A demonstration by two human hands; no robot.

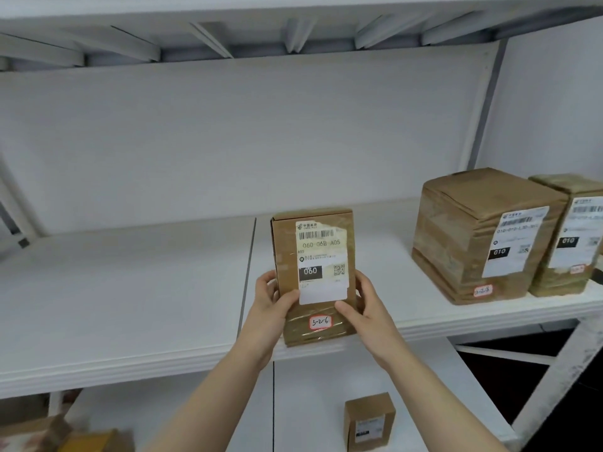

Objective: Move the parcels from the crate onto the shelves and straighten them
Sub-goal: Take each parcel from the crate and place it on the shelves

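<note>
A small brown parcel [315, 256] stands upright at the front edge of the white shelf [130, 288]. Both hands hold it. The left hand [272, 300] grips its left side and the right hand [365, 305] grips its right side, with the thumbs on the front. Its white label faces the person. Well off to the right of the hands, a big parcel [463, 230] and another parcel [574, 236] sit side by side on the same shelf. Below the hands, a little box [370, 419] rests on the lower shelf [310, 386].
</note>
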